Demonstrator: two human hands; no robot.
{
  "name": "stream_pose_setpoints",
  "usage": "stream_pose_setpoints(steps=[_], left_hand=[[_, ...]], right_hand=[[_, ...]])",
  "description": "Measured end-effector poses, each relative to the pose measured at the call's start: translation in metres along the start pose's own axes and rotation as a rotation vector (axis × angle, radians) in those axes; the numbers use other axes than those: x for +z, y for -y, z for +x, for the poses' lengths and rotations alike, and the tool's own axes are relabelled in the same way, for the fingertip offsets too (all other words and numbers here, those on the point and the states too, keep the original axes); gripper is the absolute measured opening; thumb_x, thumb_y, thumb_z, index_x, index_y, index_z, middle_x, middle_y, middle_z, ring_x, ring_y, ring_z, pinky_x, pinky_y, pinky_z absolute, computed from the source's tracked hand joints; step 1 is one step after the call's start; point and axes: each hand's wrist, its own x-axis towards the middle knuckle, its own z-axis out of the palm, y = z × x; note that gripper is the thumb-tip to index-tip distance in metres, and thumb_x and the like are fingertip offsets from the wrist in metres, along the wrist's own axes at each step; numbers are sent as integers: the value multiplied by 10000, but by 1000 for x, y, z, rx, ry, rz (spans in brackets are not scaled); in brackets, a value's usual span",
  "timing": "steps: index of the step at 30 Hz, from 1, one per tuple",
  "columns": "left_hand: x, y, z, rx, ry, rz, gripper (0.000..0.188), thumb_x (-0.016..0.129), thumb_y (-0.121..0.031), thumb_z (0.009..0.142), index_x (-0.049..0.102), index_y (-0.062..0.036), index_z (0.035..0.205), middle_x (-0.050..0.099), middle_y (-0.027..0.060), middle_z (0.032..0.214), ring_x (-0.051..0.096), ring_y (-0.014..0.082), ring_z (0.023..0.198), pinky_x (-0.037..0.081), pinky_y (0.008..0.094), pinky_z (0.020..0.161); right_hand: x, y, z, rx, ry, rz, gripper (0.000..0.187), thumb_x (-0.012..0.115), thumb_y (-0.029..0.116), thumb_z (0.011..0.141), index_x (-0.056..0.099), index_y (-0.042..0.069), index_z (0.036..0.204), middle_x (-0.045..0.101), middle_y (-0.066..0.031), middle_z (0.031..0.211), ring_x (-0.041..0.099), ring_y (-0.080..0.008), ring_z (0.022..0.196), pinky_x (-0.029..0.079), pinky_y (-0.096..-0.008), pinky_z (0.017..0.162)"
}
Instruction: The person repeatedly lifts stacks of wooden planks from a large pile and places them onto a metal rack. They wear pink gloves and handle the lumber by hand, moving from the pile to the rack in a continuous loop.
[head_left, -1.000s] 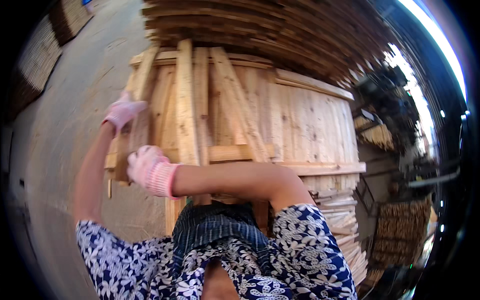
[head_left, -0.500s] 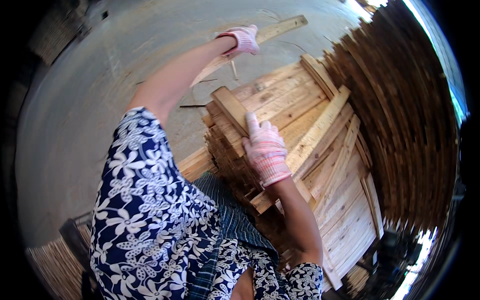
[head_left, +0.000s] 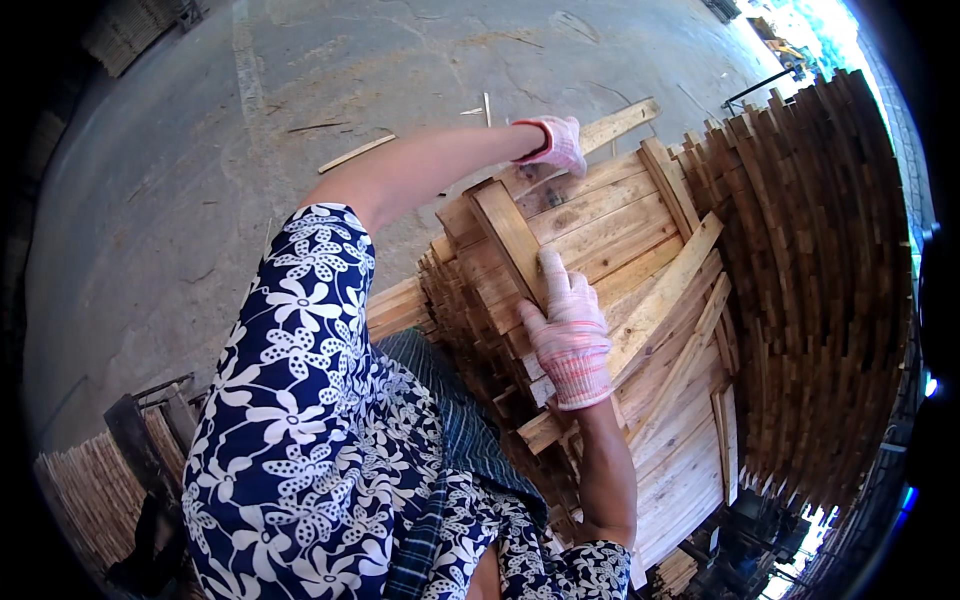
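My left hand [head_left: 562,146], in a pink and white knitted glove, reaches over the far edge of a stack of boards. Its fingers are closed around a long wooden slat [head_left: 622,124], part of which the hand and forearm hide. My right hand [head_left: 572,338], gloved the same way, rests on top of the stack with its fingers stretched and thumb apart. The index fingertip touches or nearly touches a short thick batten [head_left: 507,235] lying across the boards [head_left: 612,222]. Another batten [head_left: 668,188] crosses them at the far right end.
Loose slats [head_left: 665,290] lie slanted over the boards. Right of them rises a tall, dark stack of wood strips [head_left: 800,290]. Thin wood offcuts [head_left: 357,153] are scattered on the concrete floor [head_left: 200,200]. A bundle of strips [head_left: 100,485] stands at the lower left.
My left hand has brought the slat closer to the far edge of the stack. My right hand stays beside the short batten. The whole view has shifted slightly.
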Motion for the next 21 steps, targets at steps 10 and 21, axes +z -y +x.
stream_pose_setpoints(steps=[10,21], left_hand=[[28,22,30,98,-127,100,745,804,-425,771,476,25,1265,703,249,1025,721,353,971,578,448,797],[34,17,18,109,-76,104,837,744,-476,791,449,103,1319,681,308,1158,685,397,1103,548,445,914]], right_hand=[[-56,-37,55,29,135,7,635,685,407,919,466,185,1472,567,-235,1280,565,-427,1195,479,-508,1011],[-77,-230,205,420,47,-235,820,733,384,872,332,283,1581,495,-161,1461,484,-372,1361,413,-478,1130]])
